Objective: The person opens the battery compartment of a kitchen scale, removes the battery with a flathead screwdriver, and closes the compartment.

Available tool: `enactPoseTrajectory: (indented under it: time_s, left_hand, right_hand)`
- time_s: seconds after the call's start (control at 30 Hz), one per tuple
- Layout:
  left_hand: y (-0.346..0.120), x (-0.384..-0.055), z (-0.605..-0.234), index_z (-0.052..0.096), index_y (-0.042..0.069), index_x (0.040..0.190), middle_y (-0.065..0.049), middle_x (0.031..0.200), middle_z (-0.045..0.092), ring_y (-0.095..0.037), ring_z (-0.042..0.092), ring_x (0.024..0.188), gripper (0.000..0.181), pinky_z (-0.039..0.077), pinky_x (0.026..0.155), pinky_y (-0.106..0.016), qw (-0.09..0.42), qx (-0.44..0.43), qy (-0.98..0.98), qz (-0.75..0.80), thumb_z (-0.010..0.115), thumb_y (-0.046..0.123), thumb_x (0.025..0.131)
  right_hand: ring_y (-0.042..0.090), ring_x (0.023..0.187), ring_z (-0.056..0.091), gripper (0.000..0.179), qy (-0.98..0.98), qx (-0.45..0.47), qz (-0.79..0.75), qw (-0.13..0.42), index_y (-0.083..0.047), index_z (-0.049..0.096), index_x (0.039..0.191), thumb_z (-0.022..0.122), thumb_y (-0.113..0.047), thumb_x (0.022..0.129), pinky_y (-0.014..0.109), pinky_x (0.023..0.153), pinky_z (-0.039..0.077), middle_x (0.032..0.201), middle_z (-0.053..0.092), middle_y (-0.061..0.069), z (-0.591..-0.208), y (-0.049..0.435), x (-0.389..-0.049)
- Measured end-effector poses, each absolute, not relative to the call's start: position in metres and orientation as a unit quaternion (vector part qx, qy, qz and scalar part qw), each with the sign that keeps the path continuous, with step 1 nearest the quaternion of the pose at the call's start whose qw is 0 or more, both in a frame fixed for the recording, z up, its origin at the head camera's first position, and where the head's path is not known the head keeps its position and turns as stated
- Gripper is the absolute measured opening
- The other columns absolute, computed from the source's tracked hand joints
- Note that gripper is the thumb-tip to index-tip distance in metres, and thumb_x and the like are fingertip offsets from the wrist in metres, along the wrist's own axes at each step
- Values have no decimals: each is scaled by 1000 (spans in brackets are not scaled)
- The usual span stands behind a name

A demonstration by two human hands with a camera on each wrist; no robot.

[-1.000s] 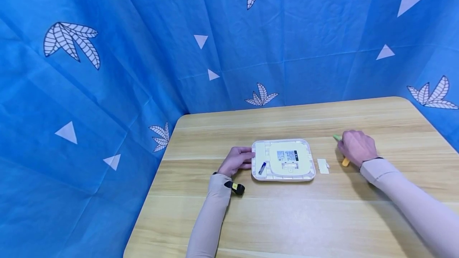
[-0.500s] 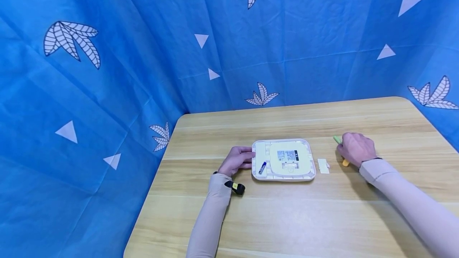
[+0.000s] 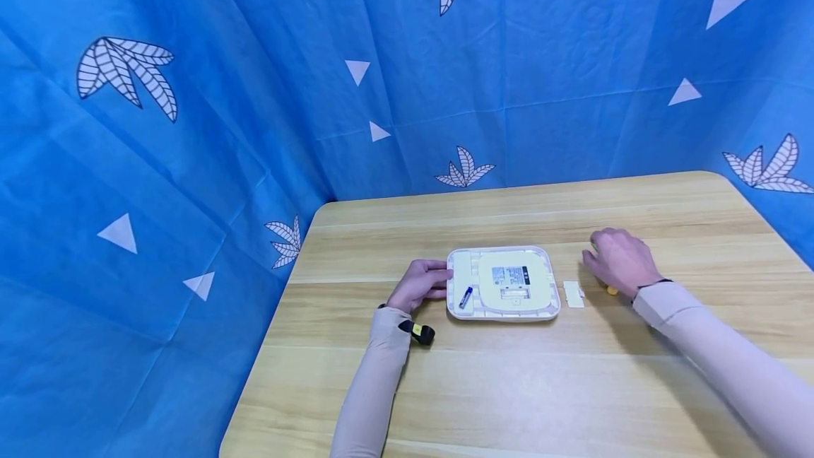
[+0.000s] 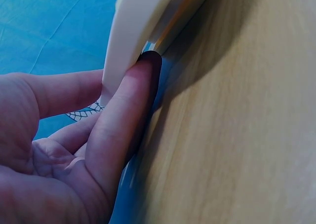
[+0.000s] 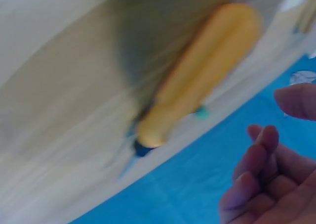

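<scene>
Left hand (image 3: 418,284) pinches the white device (image 3: 502,285); right hand (image 3: 622,259), unclasped, hovers beside a blurred, probable screwdriver (image 5: 202,68).

I can't read bluish printed label (image 3: 506,276) on white rounded plastic device (image 3: 461,267). Right wrist view gives me blurred orange-handled tool (image 5: 203,70), bare right hand (image 5: 279,184) cut off.

Battery (image 3: 466,297) is lying on device (image 3: 537,288) at left, cover (image 3: 573,295) is lying right of device, tool (image 5: 202,70) farther right; curtain (image 3: 407,90) is hanging behind table (image 3: 496,387)
</scene>
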State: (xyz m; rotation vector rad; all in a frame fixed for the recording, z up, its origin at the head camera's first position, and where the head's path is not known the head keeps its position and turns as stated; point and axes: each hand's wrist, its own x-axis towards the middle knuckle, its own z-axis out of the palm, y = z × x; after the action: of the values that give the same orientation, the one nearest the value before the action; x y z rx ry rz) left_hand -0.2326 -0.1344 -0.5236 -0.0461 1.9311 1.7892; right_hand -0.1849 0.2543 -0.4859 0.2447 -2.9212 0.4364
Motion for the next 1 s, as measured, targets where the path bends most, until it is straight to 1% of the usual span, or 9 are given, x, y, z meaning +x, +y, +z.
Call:
enactPoseTrajectory:
  time_s: [0.07,0.17,0.27,0.33,0.57,0.7,0.8,0.93,1.0]
  left_hand:
    - [-135,-233,-523,54,-5,133,-21,118,69,-17,73,85,45,64,77,-27,252,-16,710,657,67,10,92]
    - [-134,-233,-522,54,-4,133,-20,118,69,-18,73,87,45,64,77,-27,253,-16,710,657,67,10,92]
    - [-134,-233,-521,54,-4,133,-20,119,69,-18,73,88,45,64,78,-27,254,-16,709,658,67,10,93]
    - [-134,-233,-520,54,-4,133,-20,119,69,-19,73,88,45,64,77,-27,253,-15,710,657,66,10,93]
    - [-135,-233,-522,53,-5,134,-22,118,69,-18,73,85,46,64,78,-28,253,-16,711,656,66,10,93]
    - [-135,-233,-522,52,-5,135,-22,118,69,-18,73,84,47,64,79,-29,253,-15,712,655,66,11,93]
    - [-135,-233,-522,52,-5,135,-22,118,69,-18,73,84,47,64,78,-28,253,-16,711,656,67,11,93]
    - [-134,-233,-522,52,-5,134,-21,117,69,-18,73,85,47,64,77,-28,252,-19,711,656,67,11,92]
    - [-134,-232,-522,53,-5,134,-21,117,69,-17,73,85,47,64,77,-28,253,-20,710,657,67,10,92]
  right_hand:
    - [35,79,64,22,-977,110,146,107,3,67,89,63,-19,89,54,63,56,86,68,20,-482,244,-183]
    - [34,82,64,27,-967,159,154,128,6,69,103,67,-15,87,49,68,58,91,69,19,-477,227,-180]
    - [23,77,60,23,-956,199,166,135,3,71,102,71,-13,85,38,64,56,85,66,10,-472,210,-177]
    - [19,78,60,20,-950,220,177,131,1,72,101,72,-12,85,35,65,56,86,66,7,-469,198,-175]
    - [19,86,62,18,-933,279,201,103,-5,74,101,74,-14,86,33,73,58,95,69,6,-466,163,-173]
    - [13,82,60,17,-924,308,202,100,-6,75,100,75,-13,84,29,71,57,92,68,4,-468,148,-174]
    - [11,81,56,18,-922,320,200,85,-8,75,102,75,-14,85,29,71,55,92,67,2,-469,136,-173]
    - [10,82,56,17,-917,343,188,76,-10,75,102,75,-15,86,29,73,55,92,67,1,-470,120,-174]
    - [9,81,55,13,-911,361,181,81,-11,75,98,74,-14,86,27,72,54,89,66,-1,-471,113,-176]
